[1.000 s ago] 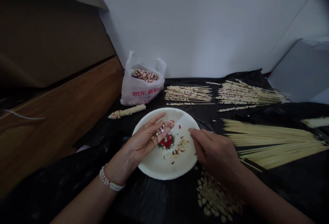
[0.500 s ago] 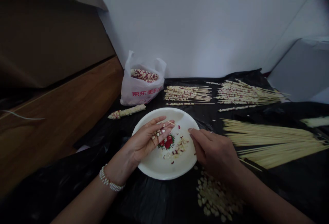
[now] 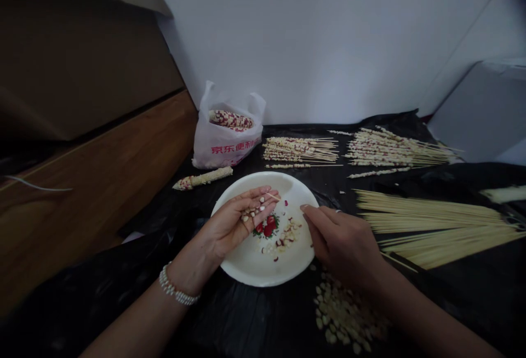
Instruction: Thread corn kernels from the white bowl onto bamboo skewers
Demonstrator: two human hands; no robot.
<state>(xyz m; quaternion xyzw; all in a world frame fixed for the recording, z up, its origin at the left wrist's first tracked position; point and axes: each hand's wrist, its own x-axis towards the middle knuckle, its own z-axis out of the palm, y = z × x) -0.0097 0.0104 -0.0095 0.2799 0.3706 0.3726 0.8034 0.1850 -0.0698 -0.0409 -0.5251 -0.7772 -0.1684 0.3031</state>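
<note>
Palm up over the white bowl (image 3: 238, 270), my left hand (image 3: 230, 221) is cupped and holds several pale corn kernels (image 3: 246, 217). A short length of thin bamboo skewer (image 3: 273, 196) lies across its fingertips. At the bowl's right rim my right hand (image 3: 343, 237) is closed in a pinch. A skewer's end (image 3: 398, 262) sticks out behind that hand; its stretch between my two hands is hard to make out against the bowl. Inside the bowl, loose cream and dark red kernels (image 3: 287, 235) lie beside a printed red and green pattern.
Behind the bowl stand a plastic bag (image 3: 226, 152) with corn cobs and a partly stripped cob (image 3: 203, 178). Kernel-threaded skewers lie in two piles (image 3: 299, 151). Bare skewers (image 3: 435, 226) fan out at right. Kernels (image 3: 341, 311) are heaped on the black sheet under my right forearm.
The fingers of my left hand have shifted slightly around the kernels and the skewer. My right hand stays almost still at the bowl's rim.
</note>
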